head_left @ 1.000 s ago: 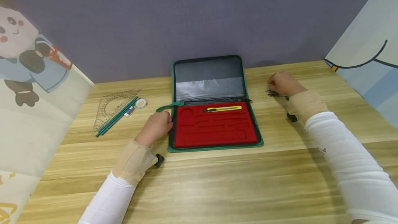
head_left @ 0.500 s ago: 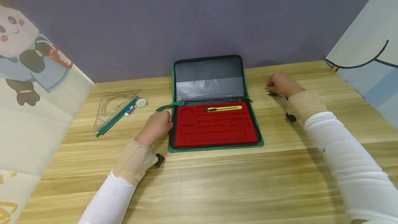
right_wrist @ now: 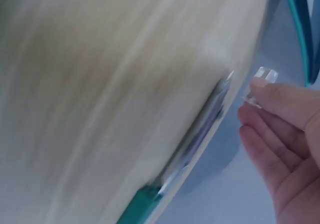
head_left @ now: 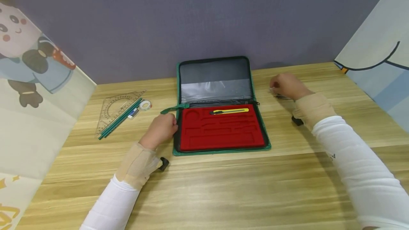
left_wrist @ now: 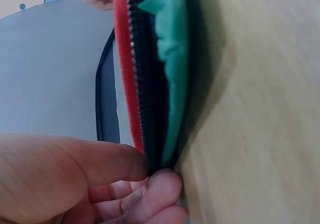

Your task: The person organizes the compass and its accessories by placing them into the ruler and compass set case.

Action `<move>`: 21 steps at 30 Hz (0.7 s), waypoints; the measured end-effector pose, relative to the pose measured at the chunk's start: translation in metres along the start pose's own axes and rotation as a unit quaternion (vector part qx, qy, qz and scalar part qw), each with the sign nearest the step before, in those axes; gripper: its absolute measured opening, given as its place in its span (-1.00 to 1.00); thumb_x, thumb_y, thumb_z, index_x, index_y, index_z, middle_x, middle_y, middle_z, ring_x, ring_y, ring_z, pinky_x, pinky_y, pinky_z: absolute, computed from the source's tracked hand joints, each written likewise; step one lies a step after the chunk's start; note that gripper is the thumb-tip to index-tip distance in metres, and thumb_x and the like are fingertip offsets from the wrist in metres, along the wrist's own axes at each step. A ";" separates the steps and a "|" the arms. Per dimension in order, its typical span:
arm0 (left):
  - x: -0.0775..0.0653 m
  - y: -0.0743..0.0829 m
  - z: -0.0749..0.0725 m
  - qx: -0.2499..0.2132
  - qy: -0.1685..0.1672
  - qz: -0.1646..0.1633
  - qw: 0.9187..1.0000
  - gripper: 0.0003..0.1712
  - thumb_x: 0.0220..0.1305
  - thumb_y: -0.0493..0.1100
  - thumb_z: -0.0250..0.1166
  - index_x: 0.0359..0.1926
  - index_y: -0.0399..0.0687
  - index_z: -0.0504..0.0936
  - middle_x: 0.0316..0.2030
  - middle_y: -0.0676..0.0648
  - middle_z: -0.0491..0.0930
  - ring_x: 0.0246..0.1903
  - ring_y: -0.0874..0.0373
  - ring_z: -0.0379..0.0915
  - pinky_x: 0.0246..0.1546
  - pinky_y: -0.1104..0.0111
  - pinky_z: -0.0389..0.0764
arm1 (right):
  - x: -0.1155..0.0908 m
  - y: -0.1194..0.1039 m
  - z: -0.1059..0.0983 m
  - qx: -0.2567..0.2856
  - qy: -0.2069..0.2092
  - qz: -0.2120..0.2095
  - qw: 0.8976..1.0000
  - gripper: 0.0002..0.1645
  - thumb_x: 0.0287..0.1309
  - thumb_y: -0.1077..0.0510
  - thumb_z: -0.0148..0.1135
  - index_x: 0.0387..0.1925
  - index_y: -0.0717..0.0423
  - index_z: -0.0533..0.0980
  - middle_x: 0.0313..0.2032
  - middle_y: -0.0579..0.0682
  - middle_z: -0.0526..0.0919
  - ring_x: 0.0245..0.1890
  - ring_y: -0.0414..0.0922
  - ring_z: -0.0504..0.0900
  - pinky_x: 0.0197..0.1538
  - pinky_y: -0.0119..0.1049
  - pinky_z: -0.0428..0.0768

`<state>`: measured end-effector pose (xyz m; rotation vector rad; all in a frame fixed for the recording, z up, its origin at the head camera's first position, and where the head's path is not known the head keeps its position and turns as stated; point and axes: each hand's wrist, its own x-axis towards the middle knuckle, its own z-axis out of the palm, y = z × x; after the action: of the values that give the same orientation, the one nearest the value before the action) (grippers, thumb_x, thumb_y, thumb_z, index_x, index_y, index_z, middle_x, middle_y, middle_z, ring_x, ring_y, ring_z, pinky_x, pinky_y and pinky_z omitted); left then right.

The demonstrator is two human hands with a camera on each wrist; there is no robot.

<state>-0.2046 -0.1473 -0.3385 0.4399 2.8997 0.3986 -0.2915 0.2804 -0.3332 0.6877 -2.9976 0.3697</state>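
Observation:
A green zip case [head_left: 269, 147] lies unfolded on the table, with a red moulded insert [head_left: 195, 137]. On the insert's upper part rests a yellow utility knife [head_left: 238, 110]. My left hand [head_left: 161, 129] is at the case's left side; the left wrist view shows its thumb and fingers pinching the zippered edge [left_wrist: 137, 66]. Right of the case, my right hand [head_left: 288, 86] pinches a small clear plastic piece [right_wrist: 266, 74] between thumb and fingers, raised off the table. Below that hand lies a slim metal tool with a green end [right_wrist: 140, 206], partly covered in the head view.
Left of the case lie a clear set square [head_left: 107, 111], green pencils [head_left: 119, 120], an eraser [head_left: 132, 113] and a roll of tape [head_left: 145, 105]. The case's raised lid [head_left: 214, 72] stands near a grey partition [head_left: 143, 27] at the back.
My right hand has shifted slightly left, away from the metal tool, with the clear piece in its fingers. The left hand stays at the case edge.

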 end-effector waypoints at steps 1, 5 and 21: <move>0.000 0.000 0.000 0.000 0.000 0.001 1.000 -0.89 0.19 -0.28 0.16 -0.46 -0.23 0.52 -0.64 -0.05 0.51 -0.58 0.09 0.43 -0.50 0.32 0.41 | 0.001 -0.003 0.000 0.001 0.005 -0.005 1.000 -0.91 0.08 0.35 0.24 -0.35 0.33 0.59 -0.36 0.23 0.66 -0.31 0.13 0.61 -0.16 0.04 0.52; 0.000 -0.001 0.000 0.000 0.002 0.002 1.000 -0.89 0.18 -0.29 0.16 -0.46 -0.23 0.52 -0.66 -0.04 0.51 -0.58 0.08 0.43 -0.49 0.32 0.41 | 0.006 -0.017 -0.001 0.006 0.021 -0.025 0.999 -0.92 0.07 0.36 0.23 -0.35 0.32 0.58 -0.35 0.21 0.66 -0.30 0.11 0.62 -0.17 0.02 0.54; -0.002 0.003 -0.002 -0.002 0.005 0.003 1.000 -0.87 0.20 -0.30 0.15 -0.46 -0.24 0.52 -0.67 -0.05 0.51 -0.58 0.08 0.44 -0.48 0.31 0.42 | 0.027 -0.117 0.010 -0.015 -0.027 -0.253 0.967 -0.94 0.06 0.35 0.28 -0.37 0.21 0.60 -0.37 0.05 0.65 -0.32 -0.05 0.63 -0.23 -0.17 0.59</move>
<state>-0.2025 -0.1460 -0.3358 0.4463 2.9069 0.4083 -0.2650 0.1644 -0.3140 1.4271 -2.7206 0.2756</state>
